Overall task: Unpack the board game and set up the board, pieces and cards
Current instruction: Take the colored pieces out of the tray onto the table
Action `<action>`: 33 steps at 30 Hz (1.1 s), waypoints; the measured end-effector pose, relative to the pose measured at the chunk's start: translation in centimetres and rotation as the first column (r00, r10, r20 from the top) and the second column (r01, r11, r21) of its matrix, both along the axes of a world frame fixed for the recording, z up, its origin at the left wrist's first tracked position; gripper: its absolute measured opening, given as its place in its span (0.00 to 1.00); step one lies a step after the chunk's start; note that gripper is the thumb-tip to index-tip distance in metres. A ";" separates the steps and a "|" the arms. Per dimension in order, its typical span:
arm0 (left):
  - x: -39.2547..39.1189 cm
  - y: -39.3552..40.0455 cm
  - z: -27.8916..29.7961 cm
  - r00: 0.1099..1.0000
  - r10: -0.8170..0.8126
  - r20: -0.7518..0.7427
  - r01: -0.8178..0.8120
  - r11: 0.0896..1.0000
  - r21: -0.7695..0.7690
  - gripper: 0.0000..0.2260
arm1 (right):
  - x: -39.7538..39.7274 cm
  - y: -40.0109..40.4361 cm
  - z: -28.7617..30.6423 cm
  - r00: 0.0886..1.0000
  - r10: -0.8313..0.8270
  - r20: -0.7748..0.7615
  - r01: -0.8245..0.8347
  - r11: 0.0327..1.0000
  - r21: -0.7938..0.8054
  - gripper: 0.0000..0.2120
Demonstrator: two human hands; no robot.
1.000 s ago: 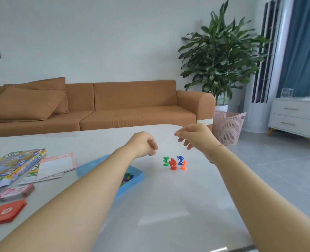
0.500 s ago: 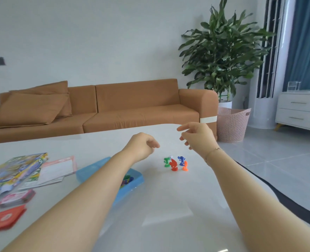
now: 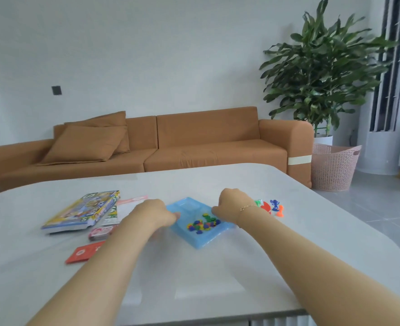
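Observation:
A blue plastic tray [image 3: 201, 242] lies mid-table with several small coloured pieces [image 3: 202, 225] heaped in one compartment. My left hand [image 3: 156, 214] grips the tray's left rim with curled fingers. My right hand [image 3: 231, 205] grips its right rim, thumb over the edge. Just right of that hand stand several little pawn figures [image 3: 274, 207] in green, red, blue and orange. Left of the tray the colourful game box [image 3: 81, 211] rests on folded printed sheets [image 3: 113, 212], with a pink card deck [image 3: 100, 231] and a red card pack [image 3: 83, 252] nearer me.
The white table [image 3: 217, 290] has a rounded corner and edge to the right. Behind it stands an orange sofa [image 3: 194, 147]. A pink basket [image 3: 332, 168] and a large potted plant [image 3: 321, 74] are on the floor at the right.
Both hands came down from above the figures and moved left onto the tray's two rims. The view swung left, uncovering the whole tray.

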State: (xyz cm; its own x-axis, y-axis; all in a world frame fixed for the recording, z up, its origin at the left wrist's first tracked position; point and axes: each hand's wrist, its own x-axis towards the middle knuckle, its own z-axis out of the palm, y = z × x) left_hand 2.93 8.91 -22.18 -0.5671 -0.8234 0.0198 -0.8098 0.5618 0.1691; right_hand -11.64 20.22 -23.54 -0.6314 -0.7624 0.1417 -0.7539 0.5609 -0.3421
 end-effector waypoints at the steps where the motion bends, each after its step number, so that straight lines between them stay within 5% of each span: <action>1: -0.1 0.1 -0.4 1.000 -0.010 -0.011 0.010 0.998 0.061 0.16 | 0.0 0.0 -0.1 1.000 -0.003 0.020 0.002 0.999 0.047 0.07; 5: -0.4 -0.2 -1.5 0.961 -0.113 -0.253 0.170 0.961 0.219 0.12 | 0.3 -0.4 -0.2 0.999 -0.025 0.042 0.023 0.999 0.049 0.06; 9: -0.9 -1.7 -2.5 0.887 -0.064 -0.458 0.204 0.943 0.264 0.05 | 0.4 -2.1 -1.2 0.990 -0.054 0.132 0.071 0.990 -0.125 0.08; 12: -1.0 -2.9 -3.1 0.747 0.070 -0.661 0.222 0.911 0.348 0.10 | 0.4 -3.0 -1.6 0.941 0.023 0.336 0.108 0.925 -0.365 0.04; 14: -0.9 -3.4 -3.1 0.636 0.134 -0.760 0.332 0.841 0.427 0.11 | 0.3 -3.0 -1.4 0.876 0.108 0.470 0.157 0.857 -0.490 0.10; 19: -0.7 -3.7 -3.3 0.549 0.090 -0.831 0.452 0.804 0.386 0.11 | -0.2 -2.6 -1.3 0.763 0.242 0.599 0.235 0.759 -0.607 0.16; 33: -0.6 -3.3 -3.5 0.471 -0.084 -0.878 0.461 0.872 0.164 0.11 | -1.2 -2.8 -2.0 0.779 0.255 0.573 0.261 0.699 -0.666 0.08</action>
State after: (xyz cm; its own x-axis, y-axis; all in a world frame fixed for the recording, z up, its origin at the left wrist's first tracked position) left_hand 2.32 5.62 -25.71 -0.6319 -0.6799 0.3721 0.0050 0.4765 0.8792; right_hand -12.82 17.38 -25.50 -0.7715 -0.5993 0.2137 -0.2459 -0.0289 -0.9689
